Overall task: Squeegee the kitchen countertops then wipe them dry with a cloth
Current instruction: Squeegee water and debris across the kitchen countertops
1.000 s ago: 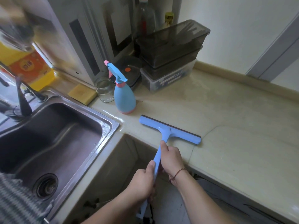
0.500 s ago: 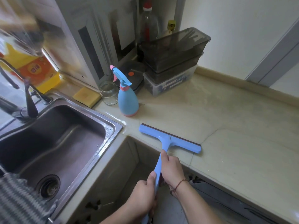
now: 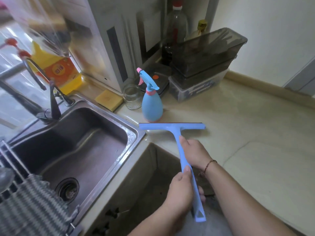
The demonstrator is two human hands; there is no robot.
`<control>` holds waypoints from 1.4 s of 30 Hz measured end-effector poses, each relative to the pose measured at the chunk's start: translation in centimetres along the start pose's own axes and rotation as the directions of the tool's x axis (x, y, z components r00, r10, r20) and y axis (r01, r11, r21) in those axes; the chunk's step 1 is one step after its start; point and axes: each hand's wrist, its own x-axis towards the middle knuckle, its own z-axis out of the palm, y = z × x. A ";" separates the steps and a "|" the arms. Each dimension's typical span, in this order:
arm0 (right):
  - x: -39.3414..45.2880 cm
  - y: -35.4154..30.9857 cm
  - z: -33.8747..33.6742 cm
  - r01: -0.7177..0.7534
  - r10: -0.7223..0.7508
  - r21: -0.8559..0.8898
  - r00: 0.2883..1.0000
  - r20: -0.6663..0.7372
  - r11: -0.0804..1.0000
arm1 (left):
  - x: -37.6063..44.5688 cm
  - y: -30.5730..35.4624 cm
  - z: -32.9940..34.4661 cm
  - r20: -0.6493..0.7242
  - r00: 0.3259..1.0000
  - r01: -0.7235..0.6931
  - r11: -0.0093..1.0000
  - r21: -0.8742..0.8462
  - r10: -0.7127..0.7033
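Blurring smeared the upper left of the frame, where a yellow detergent bag and a faucet were hard to make out, and a ridged grey object at lower left was cut off by the edge. Both forearms ran out of the bottom of the frame. Behind the stacked dark containers at top centre, two bottles were partly hidden.

A blue squeegee sat at centre frame on the beige table, its blade lying level across the picture, just below the blue spray bottle and beside the corner of the steel sink. Its handle, the long axis, ran from the blade down and slightly right toward the bottom of the frame, ending past the table's front edge.

The right hand was wrapped around the upper handle, fingers curled over it, a cord bracelet at the wrist. The left hand clasped the handle lower down, thumb laid up along the shaft. Whether the blade's rubber edge actually met the table could not be told.
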 end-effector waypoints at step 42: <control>1.7 0.0 -0.9 -0.132 0.166 0.141 0.950 -0.266 0.981 | 4.2 3.9 -3.6 0.216 0.976 -0.048 0.939 0.341 -0.028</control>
